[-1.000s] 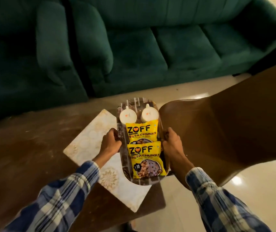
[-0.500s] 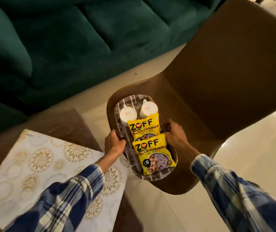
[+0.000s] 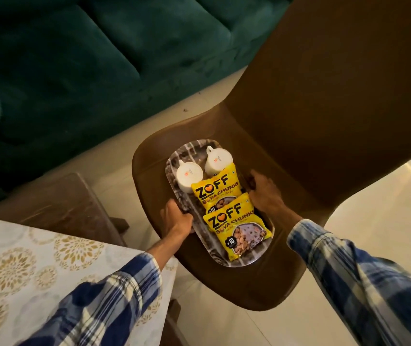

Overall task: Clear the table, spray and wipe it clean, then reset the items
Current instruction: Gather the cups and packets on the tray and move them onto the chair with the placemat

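Left of view: a dark green velvet sofa (image 3: 74,71) and, nearer, a dark wooden table (image 3: 62,203) bearing a cream mat printed with gold medallions (image 3: 37,265). Centre: the left hand (image 3: 177,218) curls round the left long edge of an oval dark tray with pale streaks (image 3: 173,162), which lies on or just above the seat; contact cannot be told. The tray carries two white ceramic cups (image 3: 189,174) at its far end and two yellow soya-chunk packets (image 3: 237,228) overlapping towards its near end. The right hand (image 3: 264,193) grasps the opposite long edge. Right: a brown moulded plastic chair (image 3: 324,96). The tray's long axis runs away from the person, slanting slightly left, so the two grips face each other across its short width, both hands equally near; setting down probably calls for both to let go together
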